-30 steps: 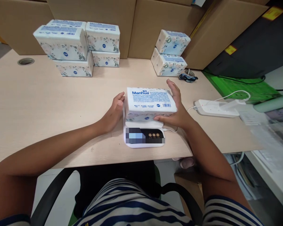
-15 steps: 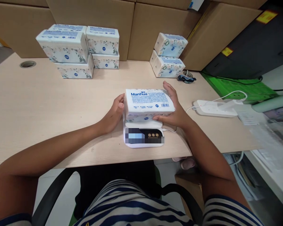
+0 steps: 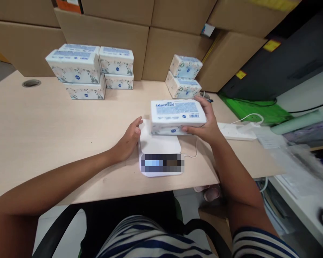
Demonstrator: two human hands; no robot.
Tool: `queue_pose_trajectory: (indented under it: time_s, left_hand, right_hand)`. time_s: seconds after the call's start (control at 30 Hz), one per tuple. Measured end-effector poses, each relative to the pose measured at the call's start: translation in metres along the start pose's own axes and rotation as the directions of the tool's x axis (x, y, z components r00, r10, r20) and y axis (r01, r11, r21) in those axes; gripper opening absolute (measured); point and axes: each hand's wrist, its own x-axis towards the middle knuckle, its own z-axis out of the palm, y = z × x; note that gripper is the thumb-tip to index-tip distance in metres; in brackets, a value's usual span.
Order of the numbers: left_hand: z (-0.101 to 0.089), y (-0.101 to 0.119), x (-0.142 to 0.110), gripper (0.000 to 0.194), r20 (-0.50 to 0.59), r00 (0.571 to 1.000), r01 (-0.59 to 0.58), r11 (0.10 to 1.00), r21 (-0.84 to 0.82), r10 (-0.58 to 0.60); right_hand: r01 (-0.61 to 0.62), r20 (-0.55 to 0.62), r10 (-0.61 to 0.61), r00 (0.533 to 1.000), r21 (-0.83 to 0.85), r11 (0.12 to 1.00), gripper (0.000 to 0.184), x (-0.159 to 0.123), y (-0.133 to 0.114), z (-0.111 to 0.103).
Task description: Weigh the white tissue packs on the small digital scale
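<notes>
My right hand (image 3: pixel 204 123) grips the right end of a white pack of tissues (image 3: pixel 177 113) with blue print and a floral side. The pack is held above a white digital scale (image 3: pixel 160 143), over the right and back part of its platform. The scale's display is blurred out. At the scale's left edge, my left hand (image 3: pixel 129 141) rests beside the platform, fingers stretched and apart, holding nothing.
Several stacked tissue packs (image 3: pixel 78 68) stand at the back left. Two more packs (image 3: pixel 184 75) are piled at the back right, before cardboard boxes (image 3: pixel 104 39). A white power strip (image 3: pixel 235 132) lies to the right, near a green sheet (image 3: pixel 244 107).
My right hand has lifted the tissue pack off the scale and shifted it right, uncovering much of the platform. My left hand stays at the scale's left side. The view has tilted up.
</notes>
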Motion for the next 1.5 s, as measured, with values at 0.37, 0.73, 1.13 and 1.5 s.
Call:
queue_pose_trajectory:
  time_s: [0.37,0.73,1.13,1.5]
  left_hand:
    - [0.0,-0.004,0.0,0.111,-0.042,0.999,-0.008,0.993,0.12,0.013]
    - [0.006,-0.009,0.003,0.113,-0.064,0.997,-0.032,0.989,0.145,0.041]
    - [0.013,-0.001,0.001,0.127,-0.031,0.999,-0.032,0.977,0.212,0.04]
    - [0.013,0.005,-0.008,0.097,-0.022,0.997,-0.063,0.982,0.18,0.068]
  right_hand:
    - [-0.4,-0.495,0.366,0.788,0.039,0.916,0.106,0.153,0.079,-0.063]
    - [-0.643,-0.544,0.431,0.72,-0.291,0.708,0.107,0.148,0.093,-0.047]
    - [-0.628,-0.417,0.473,0.776,-0.438,0.644,0.129,0.169,0.068,-0.001]
    - [-0.465,-0.075,0.46,0.885,-0.061,0.883,0.1,0.241,-0.006,0.155]
